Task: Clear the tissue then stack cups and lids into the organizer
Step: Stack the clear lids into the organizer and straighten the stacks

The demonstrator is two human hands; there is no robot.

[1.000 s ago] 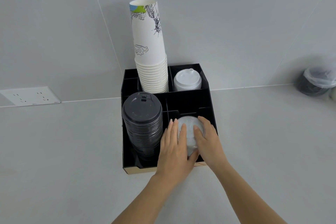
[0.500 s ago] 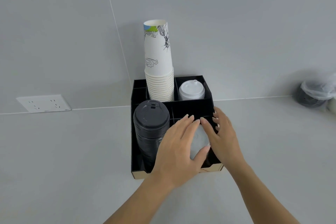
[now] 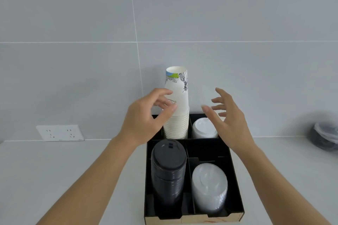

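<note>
A black organizer (image 3: 236, 184) stands on the counter against the wall. Its back left compartment holds a tall upside-down stack of white printed paper cups (image 3: 180, 115); white spouted lids (image 3: 204, 128) sit back right. A tall stack of black lids (image 3: 169, 168) fills the front left, and a leaning stack of clear lids (image 3: 209, 188) lies front right. My left hand (image 3: 146, 120) hovers open just left of the cup stack, fingers apart near its side. My right hand (image 3: 228, 115) is open above the white lids, holding nothing.
A white wall socket (image 3: 60, 132) sits low on the tiled wall at left. A dark bin lined with a clear bag (image 3: 326, 137) stands at the far right on the grey counter (image 3: 73, 170). The organizer's middle right compartment holds nothing.
Both hands let go of the clear lid stack in the front right compartment and rose toward the back row. The view tilted upward.
</note>
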